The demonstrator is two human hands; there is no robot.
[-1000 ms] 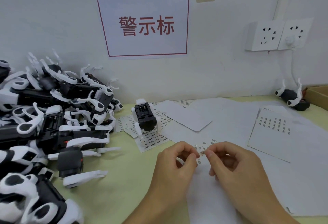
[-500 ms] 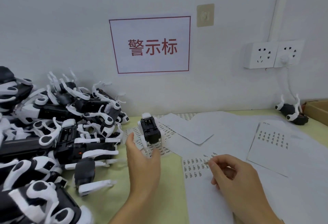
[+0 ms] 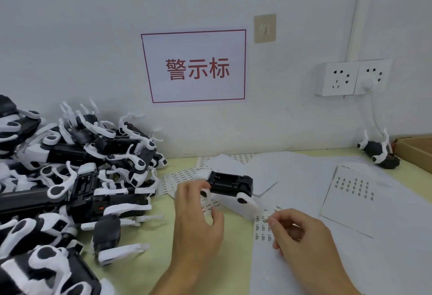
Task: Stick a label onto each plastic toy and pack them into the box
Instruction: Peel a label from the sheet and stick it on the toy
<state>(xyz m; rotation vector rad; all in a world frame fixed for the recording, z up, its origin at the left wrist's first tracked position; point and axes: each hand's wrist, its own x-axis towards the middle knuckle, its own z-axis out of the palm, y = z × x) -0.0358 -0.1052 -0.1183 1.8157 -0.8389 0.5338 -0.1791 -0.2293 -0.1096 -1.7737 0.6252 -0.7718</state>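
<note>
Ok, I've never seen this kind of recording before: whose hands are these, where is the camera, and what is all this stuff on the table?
There is no robot here. A person wears one wide-angle camera on the head, looking forward and down, so the two hands at the bottom are their own.

The left hand grips a black and white plastic toy, lying on its side near the table's middle. The right hand has thumb and fingertip pinched together over a label sheet; whether a label is between them is too small to tell.

On the left lies a pile of similar toys. White sheets, some with labels, cover the table. One toy lies far right beside a cardboard box.
</note>
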